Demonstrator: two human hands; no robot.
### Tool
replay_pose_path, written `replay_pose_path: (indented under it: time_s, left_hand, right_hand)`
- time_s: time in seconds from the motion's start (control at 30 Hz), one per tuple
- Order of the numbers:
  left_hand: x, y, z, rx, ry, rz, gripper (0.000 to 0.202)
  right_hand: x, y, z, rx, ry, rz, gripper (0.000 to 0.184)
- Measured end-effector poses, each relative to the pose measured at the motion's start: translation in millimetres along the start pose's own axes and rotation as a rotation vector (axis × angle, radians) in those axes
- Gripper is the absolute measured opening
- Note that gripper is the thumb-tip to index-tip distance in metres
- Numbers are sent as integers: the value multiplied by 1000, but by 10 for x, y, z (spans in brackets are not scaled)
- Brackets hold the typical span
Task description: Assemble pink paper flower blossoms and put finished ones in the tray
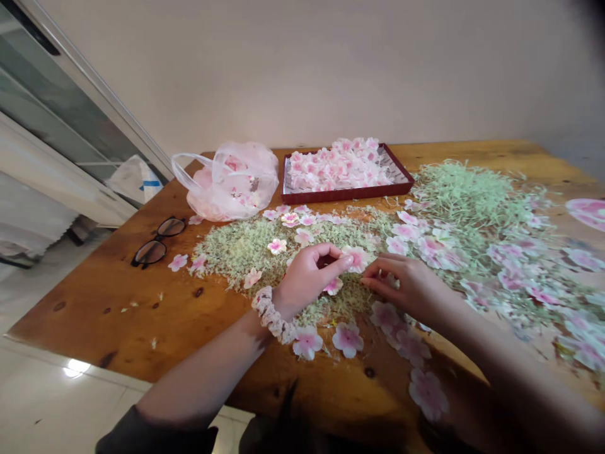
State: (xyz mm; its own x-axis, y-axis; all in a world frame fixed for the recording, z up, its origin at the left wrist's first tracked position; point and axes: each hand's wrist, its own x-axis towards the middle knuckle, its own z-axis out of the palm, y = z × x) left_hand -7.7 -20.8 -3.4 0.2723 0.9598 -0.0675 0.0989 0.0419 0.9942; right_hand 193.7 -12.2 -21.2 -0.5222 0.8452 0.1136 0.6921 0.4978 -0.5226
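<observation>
My left hand point(307, 277), a pink scrunchie point(271, 315) on its wrist, pinches a pink-and-white fabric flower point(357, 257) between thumb and forefinger above a pile of pale green stamens point(246, 249). Just to the right, my right hand point(406, 284) has its fingers pinched together near the flower's edge; what they hold is too small to make out. Loose pink flowers point(347, 338) lie on the wooden table point(118, 302) under and around both hands.
A dark red tray point(350, 192) filled with pink flowers stands at the back. A clear plastic bag point(231, 180) of petals lies left of it, and black glasses point(158, 241) further left. A large heap of green stamens point(472, 195) with flowers covers the right side.
</observation>
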Motion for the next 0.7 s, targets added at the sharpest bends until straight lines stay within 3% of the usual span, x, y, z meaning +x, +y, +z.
replay_pose_path:
  time_s: [0.23, 0.37, 0.47, 0.7]
  left_hand:
    - [2, 8, 6, 2, -13, 0, 26]
    - [7, -10, 4, -2, -20, 12, 25]
    - [8, -5, 3, -14, -14, -5, 25]
    - [4, 18, 14, -21, -9, -34, 22]
  right_hand:
    - [6, -16, 94, -85, 56, -19, 11]
    - [12, -61, 84, 19, 82, -12, 11]
    - [8, -58, 35, 193, 81, 113, 13]
    - [33, -13, -49, 906, 12, 377, 30]
